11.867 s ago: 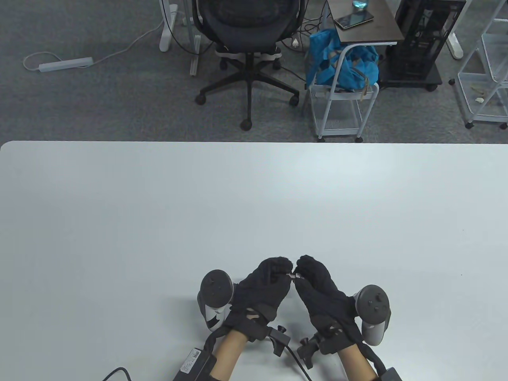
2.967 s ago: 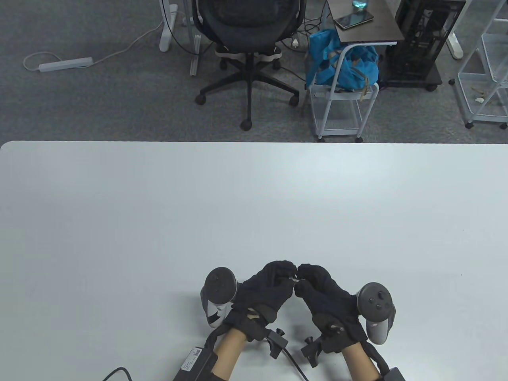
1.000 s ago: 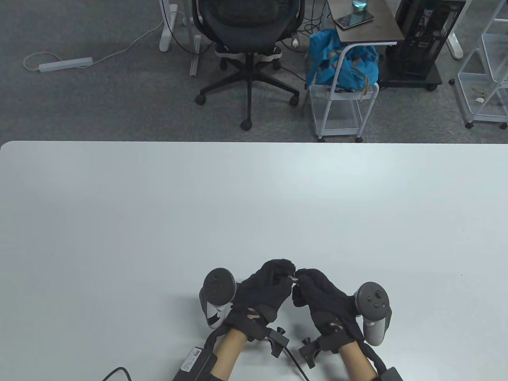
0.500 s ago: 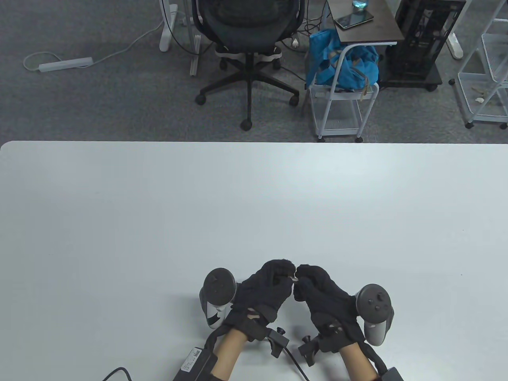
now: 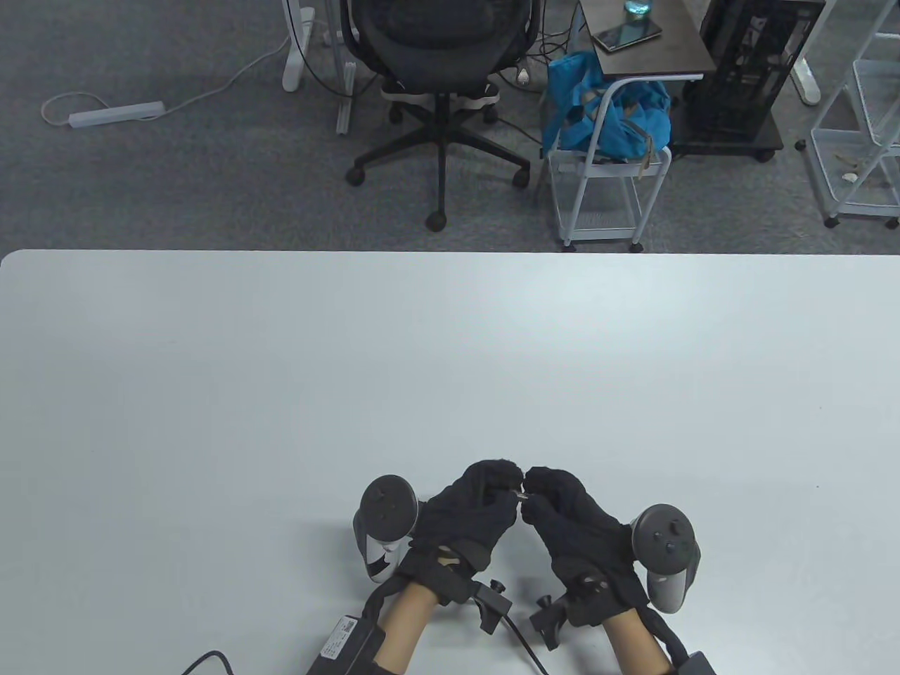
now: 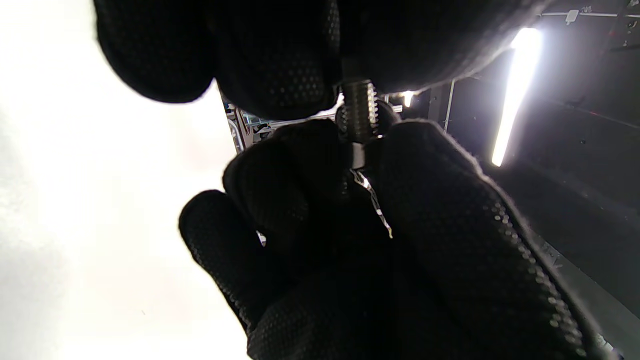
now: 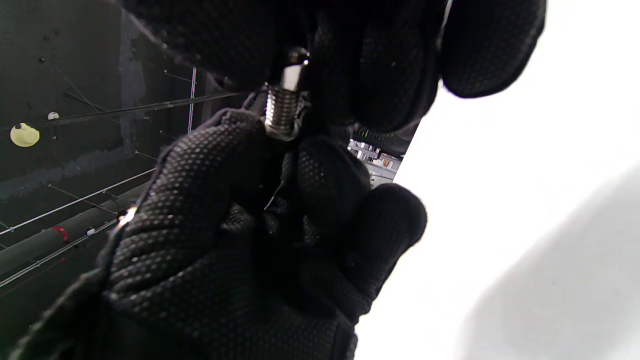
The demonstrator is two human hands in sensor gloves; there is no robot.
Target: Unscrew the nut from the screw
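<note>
Both gloved hands meet fingertip to fingertip over the table's near edge. A small metal screw (image 5: pixel 521 494) spans the gap between them. My left hand (image 5: pixel 492 485) pinches one end of the screw; its threads show in the left wrist view (image 6: pixel 359 106) and the right wrist view (image 7: pixel 278 111). My right hand (image 5: pixel 545 492) pinches the nut (image 6: pixel 381 116), a dark ring around the thread; in the right wrist view the nut (image 7: pixel 291 76) sits under my right fingertips. Both ends of the screw are hidden by the gloves.
The white table (image 5: pixel 450 365) stretches ahead of the hands. Beyond its far edge stand an office chair (image 5: pixel 439 63), a white trolley with a blue bag (image 5: pixel 605 119) and a wire rack (image 5: pixel 861 126).
My right hand has rolled slightly at the wrist, and its tracker has shifted a little to the right. The left hand stays still and the screw stays between the fingertips.
</note>
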